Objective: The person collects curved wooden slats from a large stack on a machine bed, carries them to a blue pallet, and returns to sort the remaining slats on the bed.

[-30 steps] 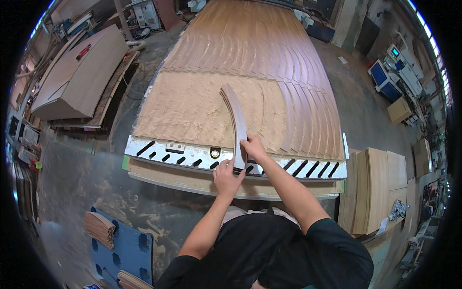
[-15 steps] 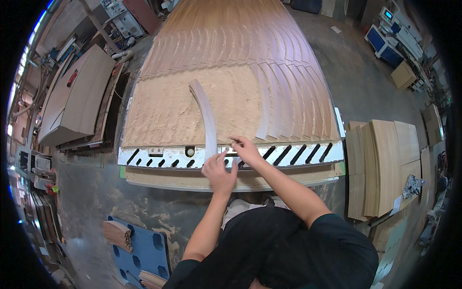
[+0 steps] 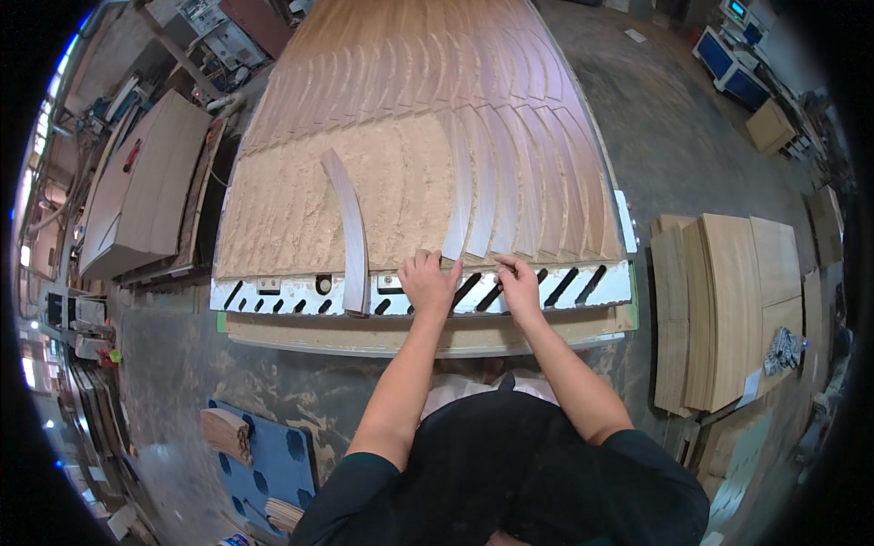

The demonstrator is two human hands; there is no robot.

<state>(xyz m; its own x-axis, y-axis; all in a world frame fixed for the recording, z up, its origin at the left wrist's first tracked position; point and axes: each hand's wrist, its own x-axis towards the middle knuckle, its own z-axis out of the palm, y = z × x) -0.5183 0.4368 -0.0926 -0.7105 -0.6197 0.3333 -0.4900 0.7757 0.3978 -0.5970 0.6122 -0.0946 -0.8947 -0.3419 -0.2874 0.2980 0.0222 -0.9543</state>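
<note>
My left hand rests at the near edge of a large panel, fingers a little apart and bent over a white slotted metal rail. Its thumb is beside the lower end of the leftmost curved wood strip in a laid row. Over the same rail, my right hand has its fingers curled together near the ends of the neighbouring strips; anything between them is too small to make out. A single loose curved strip lies on the rough tan surface, its near end across the rail.
Stacked curved boards stand at the left, with more pale wood boards at the right. Low on the left, a blue mat carries bundles of curved strips. Machines stand at the far right.
Both hands have moved right along the rail, away from the loose strip. My left hand has gone to the end of the laid row. The whole view has shifted slightly.
</note>
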